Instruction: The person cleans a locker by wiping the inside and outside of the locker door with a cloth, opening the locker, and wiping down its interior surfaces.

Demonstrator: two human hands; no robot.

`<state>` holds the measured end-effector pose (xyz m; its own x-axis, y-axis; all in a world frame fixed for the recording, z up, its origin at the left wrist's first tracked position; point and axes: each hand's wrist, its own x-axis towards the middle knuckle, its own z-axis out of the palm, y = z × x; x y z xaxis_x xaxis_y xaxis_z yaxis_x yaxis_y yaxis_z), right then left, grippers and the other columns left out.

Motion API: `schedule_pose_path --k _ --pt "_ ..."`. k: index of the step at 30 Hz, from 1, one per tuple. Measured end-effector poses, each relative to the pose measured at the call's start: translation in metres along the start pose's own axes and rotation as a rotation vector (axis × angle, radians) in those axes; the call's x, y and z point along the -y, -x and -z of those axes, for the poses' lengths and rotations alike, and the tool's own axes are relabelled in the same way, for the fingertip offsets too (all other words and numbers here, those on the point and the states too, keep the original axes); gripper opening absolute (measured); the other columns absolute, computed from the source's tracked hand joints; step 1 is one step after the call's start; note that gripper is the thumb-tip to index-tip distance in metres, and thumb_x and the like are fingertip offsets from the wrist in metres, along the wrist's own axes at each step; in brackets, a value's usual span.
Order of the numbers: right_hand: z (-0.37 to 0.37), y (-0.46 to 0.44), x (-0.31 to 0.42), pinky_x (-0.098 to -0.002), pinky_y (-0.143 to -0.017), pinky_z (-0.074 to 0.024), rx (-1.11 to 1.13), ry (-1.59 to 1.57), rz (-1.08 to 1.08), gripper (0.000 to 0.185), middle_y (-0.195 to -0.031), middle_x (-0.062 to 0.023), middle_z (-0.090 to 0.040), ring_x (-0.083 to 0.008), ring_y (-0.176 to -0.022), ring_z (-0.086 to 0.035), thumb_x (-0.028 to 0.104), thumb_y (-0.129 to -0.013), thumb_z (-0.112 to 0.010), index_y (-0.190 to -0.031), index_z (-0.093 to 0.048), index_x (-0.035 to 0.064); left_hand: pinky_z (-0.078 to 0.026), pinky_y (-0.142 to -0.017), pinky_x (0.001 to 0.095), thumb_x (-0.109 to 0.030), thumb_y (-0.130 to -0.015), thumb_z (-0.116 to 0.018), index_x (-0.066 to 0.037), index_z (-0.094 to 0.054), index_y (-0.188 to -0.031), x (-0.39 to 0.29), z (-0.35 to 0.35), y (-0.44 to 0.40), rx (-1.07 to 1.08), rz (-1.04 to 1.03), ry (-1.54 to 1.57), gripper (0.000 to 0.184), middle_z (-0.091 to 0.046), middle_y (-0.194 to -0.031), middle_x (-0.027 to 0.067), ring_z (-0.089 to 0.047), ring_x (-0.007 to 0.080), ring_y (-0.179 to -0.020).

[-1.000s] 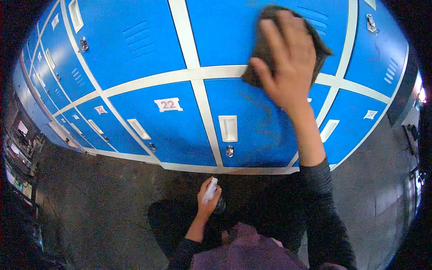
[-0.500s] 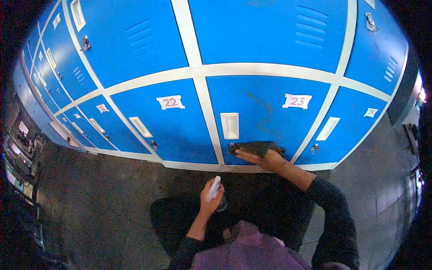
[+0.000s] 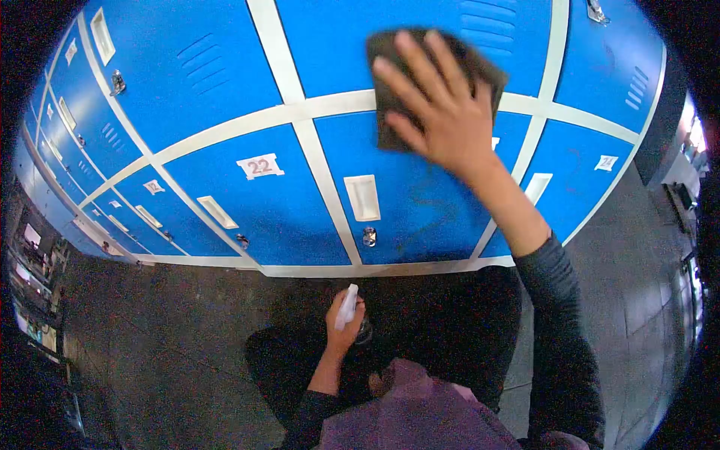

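Fingers splayed and flat, the right grip [image 3: 442, 120] spreads over a dark cleaning cloth [image 3: 471, 64], palm down on it rather than closed around it, while the left grip [image 3: 340, 328] is wrapped about a spray bottle [image 3: 348, 307] low before the person's lap. The cloth lies across the white crossbar [image 3: 337, 105] of a bank of blue lockers, overlapping the upper door [image 3: 330, 45] and the lower door [image 3: 337, 142] between those labelled 22 and 24. Roughly as wide as tall, it shows no clear long axis; its left edge runs nearly upright and one corner points right. The bottle's white spray head has its long axis up toward the lockers, its top leaning slightly right.

Half a second earlier, the cloth was low on the lower door, beside and partly over the lock [image 3: 369, 237]; now it is up at the crossbar, and the lock shows in full. The label 23, plain then, is almost wholly hidden behind the right arm [image 3: 517, 206]. The left grip has stayed on the bottle. Dark smudges [image 3: 427, 217] mark the lower door, below the cloth and right of the recessed handle [image 3: 364, 198].
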<state>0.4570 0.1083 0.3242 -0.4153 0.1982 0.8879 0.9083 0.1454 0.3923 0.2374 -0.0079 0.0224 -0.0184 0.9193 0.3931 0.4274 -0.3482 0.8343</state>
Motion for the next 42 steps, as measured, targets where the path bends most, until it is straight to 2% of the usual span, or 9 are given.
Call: schedule_pose_path --k 9,15,18,23,25,29,33,35,42 --pt "-0.021 0.072 0.042 -0.0366 -0.104 -0.0225 0.193 -0.105 0.153 0.060 -0.144 0.0009 -0.027 -0.0202 -0.132 -0.024 0.040 -0.080 -0.051 -0.136 -0.035 0.0257 -0.046 -0.073 0.0271 -0.009 -0.078 -0.065 -0.004 -0.046 -0.118 0.000 0.009 0.000 0.063 0.117 0.176 0.045 -0.061 -0.090 0.0067 -0.057 0.0137 -0.080" --pt "-0.042 0.247 0.043 -0.0391 -0.096 -0.0366 0.735 -0.181 0.547 0.058 -0.144 0.0065 -0.025 -0.0139 -0.127 -0.033 0.024 -0.081 -0.053 -0.135 -0.033 0.0332 -0.046 -0.078 0.0281 -0.009 -0.077 -0.066 -0.005 -0.037 -0.130 -0.014 0.011 -0.007 0.108 0.238 0.271 0.060 -0.062 -0.094 0.0092 -0.059 0.0147 -0.085" --pt "-0.024 0.217 0.030 -0.0391 -0.095 -0.0383 1.241 -0.463 0.286 0.062 -0.145 0.0082 -0.022 -0.0137 -0.127 -0.033 0.019 -0.080 -0.054 -0.135 -0.030 0.0357 -0.046 -0.080 0.0304 -0.012 -0.079 -0.065 -0.005 -0.036 -0.131 0.007 -0.001 -0.011 0.099 0.076 0.101 0.060 -0.062 -0.096 0.0100 -0.059 0.0175 -0.088" --pt "-0.011 0.154 0.029 -0.0407 -0.078 -0.0470 0.524 -0.261 0.271 0.053 -0.145 0.0030 -0.025 -0.0193 -0.122 -0.041 0.031 -0.083 -0.052 -0.133 -0.036 0.0340 -0.046 -0.076 0.0300 -0.019 -0.084 -0.060 -0.005 -0.033 -0.133 0.001 -0.013 -0.020 0.102 0.118 0.373 0.058 -0.060 -0.089 0.0083 -0.058 0.0179 -0.083" --pt "-0.012 0.106 0.031 -0.0500 -0.101 -0.0232 0.326 -0.082 0.144 0.057 -0.145 -0.0016 -0.026 -0.0226 -0.134 -0.021 0.046 -0.079 -0.054 -0.132 -0.039 0.0309 -0.046 -0.074 0.0290 -0.020 -0.084 -0.060 -0.005 -0.033 -0.133 -0.008 -0.013 -0.025 0.082 0.077 0.287 0.058 -0.059 -0.085 0.0071 -0.058 0.0168 -0.079" --pt "-0.022 -0.010 0.033 -0.0521 -0.102 -0.0162 -0.281 -0.063 -0.171 0.060 -0.144 -0.0042 -0.027 -0.0248 -0.132 -0.024 0.047 -0.078 -0.052 -0.132 -0.041 0.0241 -0.046 -0.065 0.0266 -0.019 -0.085 -0.059 -0.004 -0.032 -0.134 -0.016 -0.018 -0.028 0.090 0.142 0.361 0.058 -0.057 -0.079 0.0053 -0.055 0.0129 -0.068" --pt "-0.010 -0.040 0.051 -0.0519 -0.102 -0.0167 -0.067 0.180 -0.283 0.059 -0.142 -0.0190 -0.023 -0.0366 -0.131 -0.019 0.039 -0.087 -0.038 -0.133 -0.036 0.0022 -0.045 -0.059 0.0253 -0.015 -0.084 -0.059 -0.003 -0.034 -0.132 -0.015 -0.030 -0.027 0.102 0.048 0.350 0.056 -0.055 -0.074 0.0038 -0.052 0.0103 -0.061" --pt "-0.027 -0.021 0.046 -0.0535 -0.101 -0.0155 -0.160 0.030 -0.235 0.060 -0.143 -0.0033 -0.028 -0.0237 -0.132 -0.025 0.044 -0.078 -0.050 -0.132 -0.040 0.0218 -0.044 -0.058 0.0251 -0.014 -0.084 -0.059 -0.002 -0.036 -0.131 -0.015 -0.037 -0.025 0.095 -0.037 0.275 0.054 -0.054 -0.072 0.0035 -0.051 0.0098 -0.060" --pt "-0.036 0.099 0.067 -0.0565 -0.097 -0.0182 0.209 0.011 0.075 0.059 -0.140 0.0016 -0.034 -0.0191 -0.131 -0.029 0.049 -0.076 -0.053 -0.130 -0.043 0.0271 -0.044 -0.060 0.0256 -0.012 -0.082 -0.059 0.000 -0.041 -0.124 -0.002 -0.056 -0.010 0.035 -0.014 0.363 0.047 -0.054 -0.073 0.0044 -0.051 0.0113 -0.064"
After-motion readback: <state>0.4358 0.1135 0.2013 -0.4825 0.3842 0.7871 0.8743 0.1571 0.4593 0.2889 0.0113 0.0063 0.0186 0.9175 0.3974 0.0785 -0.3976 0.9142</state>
